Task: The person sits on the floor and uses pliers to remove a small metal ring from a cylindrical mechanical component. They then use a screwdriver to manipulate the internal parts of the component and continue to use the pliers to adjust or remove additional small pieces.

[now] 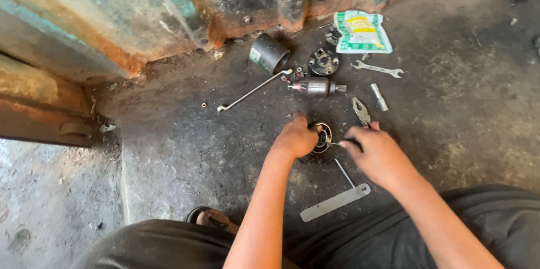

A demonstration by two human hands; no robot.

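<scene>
My left hand (295, 137) grips a round metal motor end cover (324, 135) that rests on the dark oily floor. My right hand (376, 153) holds a thin dark tool (344, 143), likely a screwdriver, with its tip against the right side of that cover. Just beyond the hands lies a motor armature (315, 86) on its side. The part of the cover under my left palm is hidden.
A black cylindrical housing (269, 53), a round black end cap (323, 62), a long socket wrench (253, 90), a spanner (378, 68), pliers (360, 111), a small metal pin (378, 97) and a green-white plastic packet (360, 32) lie near a rusty blue wall. A flat metal strip (335, 202) and L-key (343, 171) lie near my knees.
</scene>
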